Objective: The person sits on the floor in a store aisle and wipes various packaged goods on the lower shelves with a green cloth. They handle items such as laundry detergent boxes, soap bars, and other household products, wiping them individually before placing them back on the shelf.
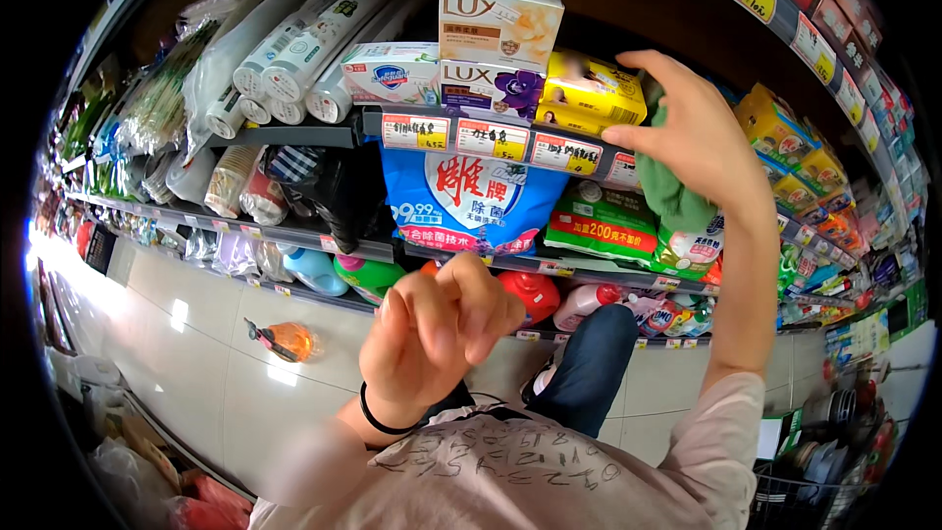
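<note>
My right hand [692, 125] reaches to the shelf's front edge, with a green cloth [681, 184] held in its palm and hanging down. Its thumb and forefinger spread apart beside yellow soap boxes [592, 88]; whether they touch the boxes is unclear. Left of these stand a purple-flowered Lux box [489, 90], a cream Lux box [500, 22] on top of it, and a Safeguard box [394, 73]. My left hand [441, 331], a black band on its wrist, hovers before my chest with loosely bent fingers. Nothing shows in it.
Beneath the soaps sit a blue detergent bag [475, 199] and a green-red package [600, 224]. Wrapped rolls [309, 37] lie at left. A spray bottle with orange liquid [287, 341] is on the tiled floor [184, 361]. An upper shelf edge [791, 15] curves along the right.
</note>
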`<action>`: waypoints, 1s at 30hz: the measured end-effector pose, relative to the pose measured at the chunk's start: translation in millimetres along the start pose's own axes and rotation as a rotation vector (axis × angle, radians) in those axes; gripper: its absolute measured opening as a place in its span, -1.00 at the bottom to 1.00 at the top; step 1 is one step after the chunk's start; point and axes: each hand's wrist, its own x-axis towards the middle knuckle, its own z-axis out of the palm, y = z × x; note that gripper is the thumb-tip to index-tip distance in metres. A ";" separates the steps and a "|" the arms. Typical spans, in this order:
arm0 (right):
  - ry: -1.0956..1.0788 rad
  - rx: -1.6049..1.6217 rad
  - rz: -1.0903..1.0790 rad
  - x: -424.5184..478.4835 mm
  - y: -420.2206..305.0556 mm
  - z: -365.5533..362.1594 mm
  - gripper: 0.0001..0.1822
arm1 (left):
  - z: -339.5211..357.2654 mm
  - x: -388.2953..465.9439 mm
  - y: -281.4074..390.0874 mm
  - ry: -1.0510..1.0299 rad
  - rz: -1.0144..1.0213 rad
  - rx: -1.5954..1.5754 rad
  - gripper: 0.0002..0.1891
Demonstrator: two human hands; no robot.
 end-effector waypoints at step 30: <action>0.998 0.824 0.541 -139.9 -6.5 59.3 -0.64 | -30.5 8.7 -75.7 0.605 -0.297 -0.500 -0.13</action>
